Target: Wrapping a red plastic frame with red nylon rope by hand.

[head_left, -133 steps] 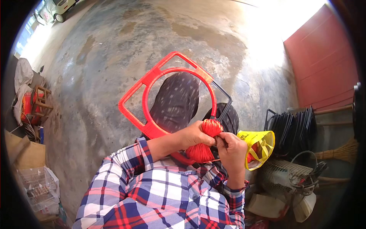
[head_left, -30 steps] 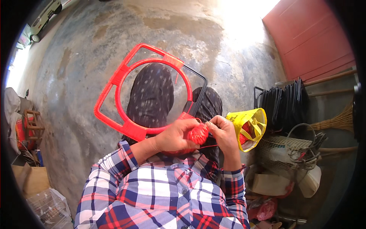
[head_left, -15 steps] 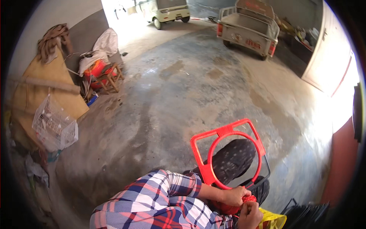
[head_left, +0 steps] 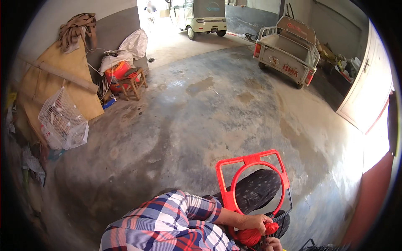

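Observation:
A frame (head_left: 251, 159) with a rounded square outline and a ring inside stands over my dark-trousered knee. Most of it is wrapped in red; one side (head_left: 288, 205) is bare dark rod. At its lower corner my left hand (head_left: 255, 223) is closed, pinching red cord (head_left: 271, 228) in its fingers. Below that hand bulges a larger bundle of red cord (head_left: 250, 237). My right hand (head_left: 273, 244) is just below, with bent fingers close to the cord and a small dark piece. The picture's lower edge cuts it off, and its grip is partly hidden.
Concrete floor (head_left: 188, 134) spreads ahead. A white wire cage (head_left: 65, 119), a board (head_left: 86, 111) and a wooden stool (head_left: 135, 87) line the left. Behind are a three-wheeled vehicle (head_left: 205, 25) and a cargo cart (head_left: 282, 62). A white door (head_left: 362, 83) is at right.
The view has tilted up and left, showing more of the far vehicles. The frame and both hands sit lower in the picture. More of the red cord bundle shows beneath my left hand.

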Demonstrator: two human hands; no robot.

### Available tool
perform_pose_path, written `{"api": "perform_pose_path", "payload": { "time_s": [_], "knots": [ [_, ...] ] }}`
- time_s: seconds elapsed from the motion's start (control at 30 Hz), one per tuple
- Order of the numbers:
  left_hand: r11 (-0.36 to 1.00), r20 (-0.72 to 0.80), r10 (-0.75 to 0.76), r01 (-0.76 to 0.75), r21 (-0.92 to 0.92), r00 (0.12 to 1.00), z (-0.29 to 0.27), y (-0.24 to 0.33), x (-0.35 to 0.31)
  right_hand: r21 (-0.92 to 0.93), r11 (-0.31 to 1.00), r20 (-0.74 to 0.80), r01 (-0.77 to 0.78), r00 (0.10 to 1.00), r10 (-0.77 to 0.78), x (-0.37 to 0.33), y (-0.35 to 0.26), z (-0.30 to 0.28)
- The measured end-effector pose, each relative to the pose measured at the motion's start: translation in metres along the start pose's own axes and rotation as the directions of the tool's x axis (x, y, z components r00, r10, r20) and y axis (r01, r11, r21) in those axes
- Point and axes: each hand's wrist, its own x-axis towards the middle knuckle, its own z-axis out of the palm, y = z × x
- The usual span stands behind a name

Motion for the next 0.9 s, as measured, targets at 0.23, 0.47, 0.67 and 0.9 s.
{"api": "perform_pose_path", "payload": {
  "time_s": [0.23,0.47,0.67,0.9],
  "knots": [
    [0.992,0.024,0.123,-0.124,0.039,0.992,0.008,-0.004,-0.001,0.175,0.95,-0.215,-0.257,0.932,0.292,0.009,0.011,-0.012],
    [0.735,0.254,0.222,-0.332,0.591,0.942,0.016,0.006,-0.01,-0.109,0.961,-0.103,-0.254,0.964,0.244,0.029,0.035,-0.028],
    [0.334,0.171,0.033,-0.172,0.927,0.985,0.036,0.021,-0.02,-0.736,0.675,-0.005,-0.046,0.998,0.062,0.03,-0.002,-0.002],
    [0.632,-0.142,0.25,-0.051,0.773,0.958,0.014,0.002,-0.007,-0.958,0.016,0.284,0.287,0.953,-0.107,0.013,-0.022,0.05]
  ]
}}
